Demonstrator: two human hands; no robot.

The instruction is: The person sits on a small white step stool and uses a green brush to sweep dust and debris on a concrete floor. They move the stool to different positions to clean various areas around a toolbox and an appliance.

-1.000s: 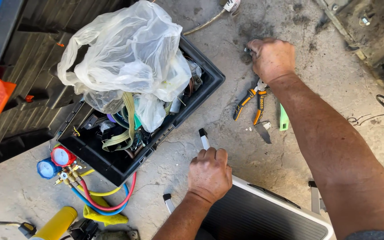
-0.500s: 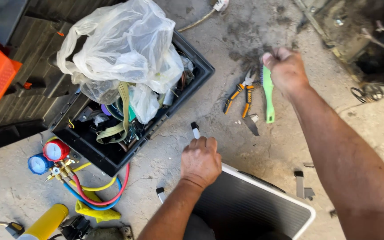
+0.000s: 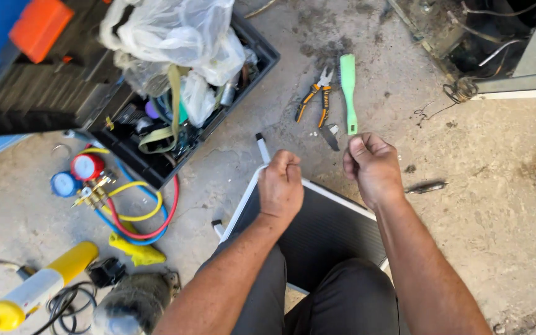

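head view: right hand (image 3: 373, 166), centre of the frame, clamped on the lower end of a light green plastic brush handle (image 3: 348, 92) rising toward the upper centre. left hand (image 3: 280, 185), just beside it, closed in a fist on the white rim of a dark finned panel (image 3: 317, 232). orange-handled pliers (image 3: 316, 99) lie left of the brush on the concrete floor (image 3: 479, 186).

Both forearms reach forward — left hand (image 3: 280, 184) fisted, right hand (image 3: 372, 166) curled in a grip

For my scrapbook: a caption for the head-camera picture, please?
Right hand lifts a green brush; left hand grips a finned panel.
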